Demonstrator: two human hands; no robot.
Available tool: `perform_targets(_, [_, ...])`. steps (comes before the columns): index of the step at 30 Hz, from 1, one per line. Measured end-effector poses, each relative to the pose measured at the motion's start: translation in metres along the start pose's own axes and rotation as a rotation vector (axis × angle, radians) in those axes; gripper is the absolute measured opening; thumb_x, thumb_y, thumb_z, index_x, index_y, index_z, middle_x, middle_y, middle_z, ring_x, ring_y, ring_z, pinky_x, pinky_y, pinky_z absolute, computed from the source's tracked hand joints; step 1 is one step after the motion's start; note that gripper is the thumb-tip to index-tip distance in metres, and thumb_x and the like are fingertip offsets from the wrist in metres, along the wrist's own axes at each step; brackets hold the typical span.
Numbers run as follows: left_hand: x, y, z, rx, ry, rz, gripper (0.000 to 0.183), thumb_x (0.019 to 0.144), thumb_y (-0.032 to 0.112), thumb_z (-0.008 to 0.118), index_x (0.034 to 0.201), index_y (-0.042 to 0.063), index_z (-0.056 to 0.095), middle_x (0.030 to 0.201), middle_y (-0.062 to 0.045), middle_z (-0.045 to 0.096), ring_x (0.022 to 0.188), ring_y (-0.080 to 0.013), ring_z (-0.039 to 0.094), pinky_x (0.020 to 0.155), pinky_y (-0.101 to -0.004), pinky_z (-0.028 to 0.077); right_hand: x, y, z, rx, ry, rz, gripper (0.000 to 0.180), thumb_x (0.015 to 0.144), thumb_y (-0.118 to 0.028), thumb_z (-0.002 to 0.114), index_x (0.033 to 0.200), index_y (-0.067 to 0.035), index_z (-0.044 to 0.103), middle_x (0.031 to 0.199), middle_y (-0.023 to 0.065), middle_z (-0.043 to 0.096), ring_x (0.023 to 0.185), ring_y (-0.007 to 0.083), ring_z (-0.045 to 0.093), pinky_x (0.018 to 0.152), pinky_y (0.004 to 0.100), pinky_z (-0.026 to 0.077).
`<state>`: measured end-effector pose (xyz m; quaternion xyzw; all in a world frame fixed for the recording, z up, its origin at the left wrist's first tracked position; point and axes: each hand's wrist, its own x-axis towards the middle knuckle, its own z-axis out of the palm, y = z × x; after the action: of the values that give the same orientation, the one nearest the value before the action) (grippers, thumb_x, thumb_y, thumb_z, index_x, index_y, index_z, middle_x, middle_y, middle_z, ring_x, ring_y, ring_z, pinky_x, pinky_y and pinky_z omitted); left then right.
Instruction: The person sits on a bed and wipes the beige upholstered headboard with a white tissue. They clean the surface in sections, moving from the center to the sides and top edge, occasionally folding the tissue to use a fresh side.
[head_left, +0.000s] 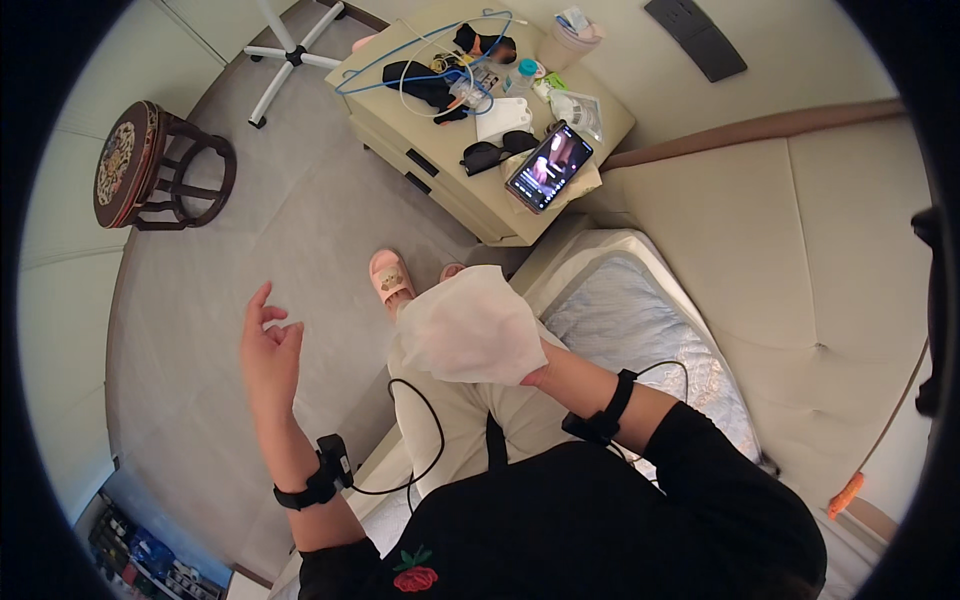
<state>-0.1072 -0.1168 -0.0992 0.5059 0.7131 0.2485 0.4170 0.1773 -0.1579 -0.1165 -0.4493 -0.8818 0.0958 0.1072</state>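
A thin white sheet, a wipe or tissue (471, 324), lies spread over my right hand (535, 376) in front of my knees. Only the edge of that hand by the wrist shows; its fingers are covered, so their grip cannot be made out. My left hand (273, 358) is raised over the floor on the left, empty, with its fingers bent and apart. Each forearm wears a black strap, the left strap (307, 487) and the right strap (619, 405), with small devices and cables.
A cream bedside cabinet (390, 139) stands ahead, bearing a lit smartphone (551, 166), sunglasses (499, 151), blue hangers (375, 77), a teal-capped bottle (519, 77) and a bin-like cup (568, 45). Left is a carved wooden stool (161, 169). A mattress (637, 330) lies at right. Pink slippers (391, 274) are below.
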Motion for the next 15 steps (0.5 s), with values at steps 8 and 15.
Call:
perform_targets(8, [-0.004, -0.003, -0.025, 0.299, -0.236, -0.148, 0.082, 0.081, 0.001, 0.063, 0.152, 0.019, 0.026, 0.145, -0.019, 0.037, 0.112, -0.0250, 0.055, 0.105, -0.0369, 0.041, 0.043, 0.017, -0.031, -0.503, 0.165, -0.097, 0.014, 0.083, -0.014, 0.057, 0.094, -0.009, 0.062, 0.084, 0.0089, 0.057, 0.080, 0.0211, 0.057, 0.069, 0.0383, 0.049])
perform_targets(15, [-0.048, 0.023, -0.048, -0.948, -0.765, -0.859, 0.067, 0.090, 0.024, 0.065, 0.149, 0.017, 0.033, 0.140, -0.023, 0.046, 0.114, -0.0240, 0.057, 0.089, -0.0362, 0.050, 0.055, 0.040, -0.136, 0.670, -0.177, 0.202, 0.030, 0.090, -0.017, 0.057, 0.119, -0.011, 0.055, 0.113, 0.0051, 0.056, 0.106, 0.0173, 0.055, 0.089, 0.0336, 0.046])
